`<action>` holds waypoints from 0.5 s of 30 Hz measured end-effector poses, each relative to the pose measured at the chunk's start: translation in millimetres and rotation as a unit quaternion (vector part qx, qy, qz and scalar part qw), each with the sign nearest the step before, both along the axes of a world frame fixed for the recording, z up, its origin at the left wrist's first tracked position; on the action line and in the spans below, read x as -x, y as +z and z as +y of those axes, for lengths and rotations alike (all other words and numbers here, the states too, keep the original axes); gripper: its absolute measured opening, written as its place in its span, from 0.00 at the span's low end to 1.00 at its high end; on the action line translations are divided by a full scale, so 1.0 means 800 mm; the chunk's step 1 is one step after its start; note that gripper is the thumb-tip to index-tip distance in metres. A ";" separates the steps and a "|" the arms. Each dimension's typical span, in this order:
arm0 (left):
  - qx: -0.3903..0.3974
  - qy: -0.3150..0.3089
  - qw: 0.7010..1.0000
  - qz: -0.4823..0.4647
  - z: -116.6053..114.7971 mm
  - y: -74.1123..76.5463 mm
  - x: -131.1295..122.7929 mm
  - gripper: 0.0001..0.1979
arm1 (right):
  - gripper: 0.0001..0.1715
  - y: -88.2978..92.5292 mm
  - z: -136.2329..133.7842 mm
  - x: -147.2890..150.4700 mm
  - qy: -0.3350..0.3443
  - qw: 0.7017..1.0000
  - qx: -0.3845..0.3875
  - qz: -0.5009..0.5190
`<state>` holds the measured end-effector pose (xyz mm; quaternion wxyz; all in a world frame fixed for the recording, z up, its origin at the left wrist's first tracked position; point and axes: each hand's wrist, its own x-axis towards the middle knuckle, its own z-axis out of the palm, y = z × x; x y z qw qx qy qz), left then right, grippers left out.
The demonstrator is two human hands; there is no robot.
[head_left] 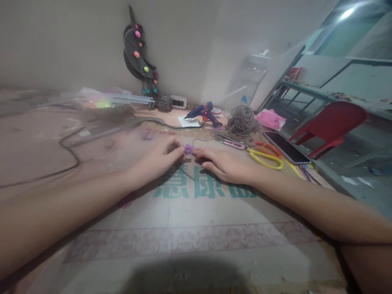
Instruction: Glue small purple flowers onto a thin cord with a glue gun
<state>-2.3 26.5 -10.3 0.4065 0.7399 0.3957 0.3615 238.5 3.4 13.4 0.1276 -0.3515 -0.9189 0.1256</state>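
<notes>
Between the thumb and fingers of my left hand [167, 153] is a small purple flower [189, 149], pinched just above the printed board [171, 212]. My right hand [225, 163] meets the flower from the other side. Its index fingertip touches or nearly touches the petals, and its thumb is apart below. A thin grey strand [199, 139] runs close behind the flower, and a short dark strand [187, 173] hangs or lies under my left fingers. Another purple piece [147, 133], blurred, lies beyond my left wrist.
A blue glue gun [202, 112] stands at the back on white paper, beside a grey yarn ball [241, 120]. Yellow-orange scissors [265, 157] and a phone [286, 147] lie right. A dark cable [72, 151] crosses the left. A bottle [252, 77] and red chair [337, 122] are farther back.
</notes>
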 end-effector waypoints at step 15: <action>0.016 -0.002 1.000 -0.019 0.001 0.000 0.000 0.11 | 0.20 0.005 -0.011 0.002 -0.093 0.955 0.096 0.264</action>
